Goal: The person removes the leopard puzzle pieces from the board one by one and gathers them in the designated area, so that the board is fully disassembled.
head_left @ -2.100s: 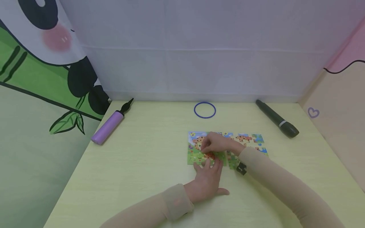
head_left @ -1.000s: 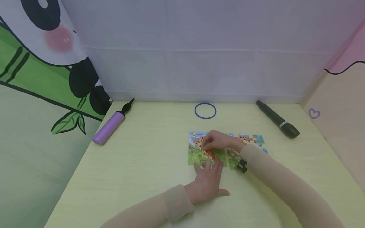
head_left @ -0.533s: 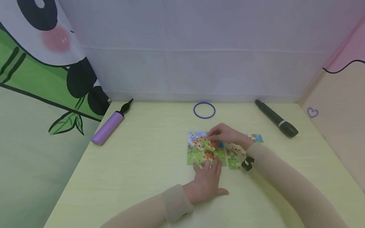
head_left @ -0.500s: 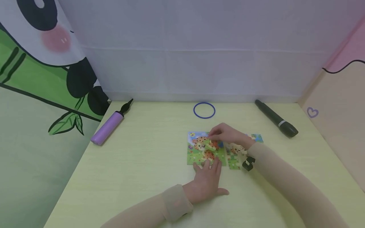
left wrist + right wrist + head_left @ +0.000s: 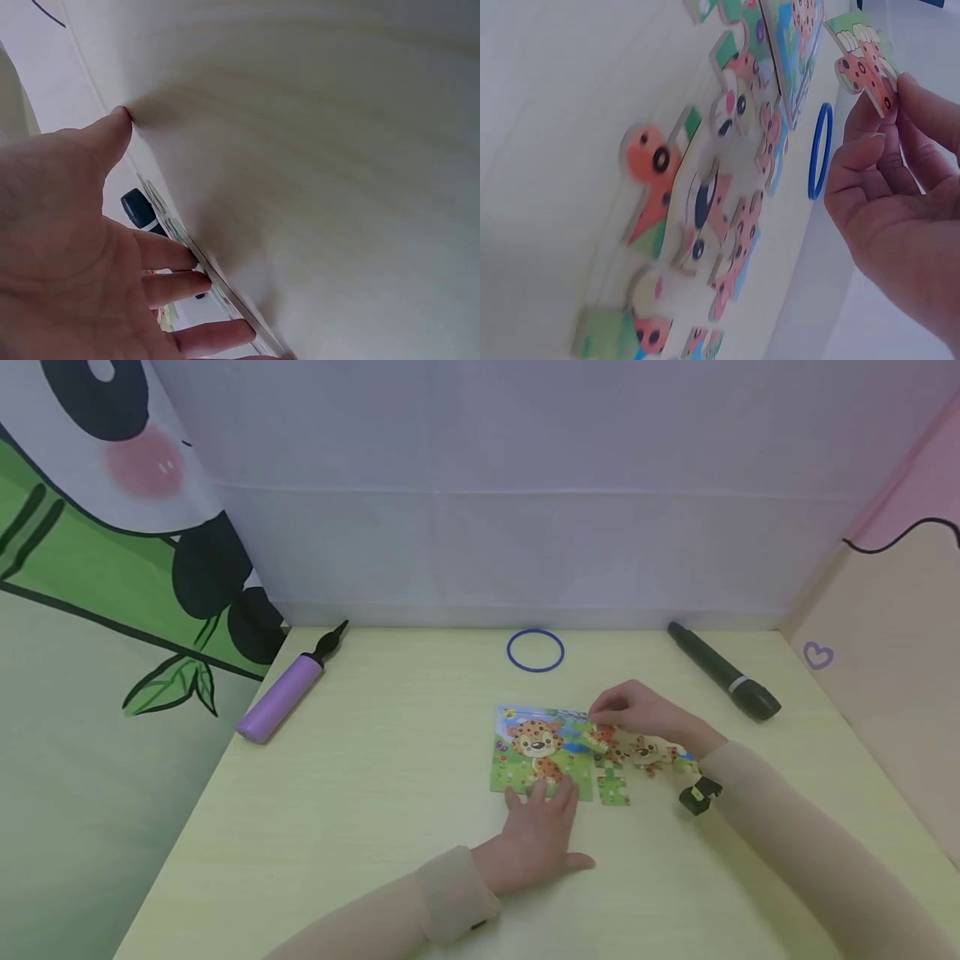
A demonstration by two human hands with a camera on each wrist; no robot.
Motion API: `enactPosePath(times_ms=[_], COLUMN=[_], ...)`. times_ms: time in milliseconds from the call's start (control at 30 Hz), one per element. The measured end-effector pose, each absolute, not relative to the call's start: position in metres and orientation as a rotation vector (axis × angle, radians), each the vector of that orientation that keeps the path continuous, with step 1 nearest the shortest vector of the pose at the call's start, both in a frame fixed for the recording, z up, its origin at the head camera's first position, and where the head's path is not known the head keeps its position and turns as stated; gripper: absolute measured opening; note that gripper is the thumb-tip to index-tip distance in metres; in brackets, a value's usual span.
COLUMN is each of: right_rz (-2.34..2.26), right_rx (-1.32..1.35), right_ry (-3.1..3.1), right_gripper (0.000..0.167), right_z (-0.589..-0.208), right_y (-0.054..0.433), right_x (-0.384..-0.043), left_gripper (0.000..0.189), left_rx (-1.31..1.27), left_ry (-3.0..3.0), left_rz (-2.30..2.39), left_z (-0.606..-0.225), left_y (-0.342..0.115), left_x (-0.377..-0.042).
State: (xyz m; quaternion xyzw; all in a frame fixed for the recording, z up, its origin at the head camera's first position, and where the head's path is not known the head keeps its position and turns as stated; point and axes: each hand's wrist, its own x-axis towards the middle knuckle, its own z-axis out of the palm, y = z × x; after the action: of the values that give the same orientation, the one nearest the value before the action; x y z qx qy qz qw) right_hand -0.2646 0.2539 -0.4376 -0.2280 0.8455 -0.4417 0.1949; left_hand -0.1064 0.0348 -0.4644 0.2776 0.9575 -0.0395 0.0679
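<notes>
My right hand (image 5: 648, 708) pinches a jigsaw puzzle piece (image 5: 866, 64), green with an orange spotted part, between thumb and fingers. It holds the piece raised over the right edge of a flat picture board (image 5: 504, 772) that shows a spotted leopard cub. Several more jigsaw pieces (image 5: 705, 202) lie to the right of the board, some overlapped by the right hand in the head view. My left hand (image 5: 536, 839) lies at the board's near edge, fingers spread and fingertips on that edge; the left wrist view shows these fingers (image 5: 176, 289) extended against it.
Along the back of the pale table (image 5: 360, 827) lie a purple hand pump (image 5: 285, 697) at left, a blue ring (image 5: 510, 653) in the middle and a long dark object (image 5: 723, 670) with a pale band at right. A white cloth wall (image 5: 480, 543) rises behind.
My right hand has moved right, from over the leopard picture to the board's right edge, carrying the jigsaw puzzle piece and uncovering the cub's face. My left hand stays at the near edge.
</notes>
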Motion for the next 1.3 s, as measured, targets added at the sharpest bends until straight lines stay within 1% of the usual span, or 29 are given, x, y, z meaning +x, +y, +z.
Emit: enactPosePath(times_ms=[300, 667, 933, 1100, 1300], right_rz=[-1.192, -0.943, -0.877, -0.861, -0.846], right_rx=[-0.635, -0.711, -0.803, -0.888, -0.899], right_ry=[2.409, 2.345, 2.341, 2.365, 2.39], right_gripper=[0.022, 0.011, 0.006, 0.005, 0.006], right_z=[-0.432, -0.433, -0.44, -0.445, -0.448], right_y=[0.282, 0.31, 0.313, 0.312, 0.31], right_x=[-0.255, -0.234, -0.224, -0.221, -0.222], left_gripper=[0.091, 0.091, 0.092, 0.093, 0.092], left_rx=[0.791, 0.791, 0.793, 0.797, 0.797], left_ry=[2.864, 2.881, 2.88, 2.886, 2.878], left_rz=[-0.15, -0.237, -0.218, -0.209, -0.215], left_z=[-0.462, -0.463, -0.464, -0.465, -0.466], left_y=[0.033, 0.033, 0.032, 0.032, 0.033], left_x=[-0.104, -0.103, -0.104, -0.104, -0.105])
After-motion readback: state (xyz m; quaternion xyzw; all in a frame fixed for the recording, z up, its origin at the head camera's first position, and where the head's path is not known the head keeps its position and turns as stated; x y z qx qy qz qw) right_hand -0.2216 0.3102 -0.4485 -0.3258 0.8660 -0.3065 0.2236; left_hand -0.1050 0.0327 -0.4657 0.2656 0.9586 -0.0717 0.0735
